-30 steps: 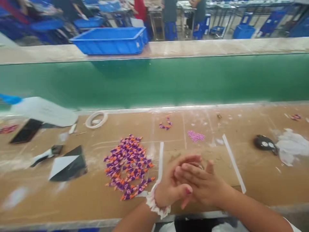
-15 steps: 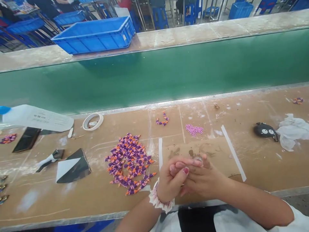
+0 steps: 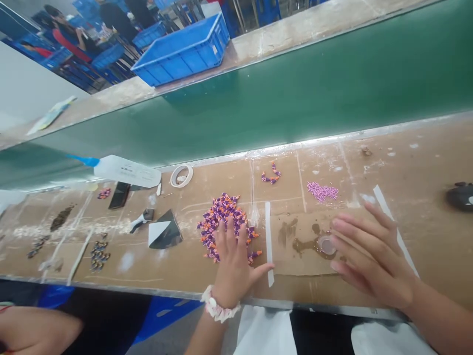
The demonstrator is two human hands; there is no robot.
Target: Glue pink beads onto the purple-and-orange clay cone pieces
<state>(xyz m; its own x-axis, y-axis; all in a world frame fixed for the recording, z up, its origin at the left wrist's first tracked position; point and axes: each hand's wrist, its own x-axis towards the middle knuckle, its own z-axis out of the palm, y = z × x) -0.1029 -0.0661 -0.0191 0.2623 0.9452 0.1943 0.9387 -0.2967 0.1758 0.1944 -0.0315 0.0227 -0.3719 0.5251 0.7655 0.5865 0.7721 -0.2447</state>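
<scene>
While purple-orange pieces [image 3: 226, 208] are partly covered by splayed left hand [image 3: 233, 268] | they are judged light, firm, best pinched mid-body | right hand [image 3: 377, 254] unclenched near clear disc [image 3: 326, 244]

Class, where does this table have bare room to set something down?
Between the right tape strip and the black object; also between the folded sheet and the table's front edge. Crowded: the purple-orange pile, with the left hand over it.

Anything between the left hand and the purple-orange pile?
Nothing visible. The left hand is spread over the near part of the purple-orange pile, hiding some pieces; contact can't be confirmed. The white strip lies right of the pile, not between.
</scene>
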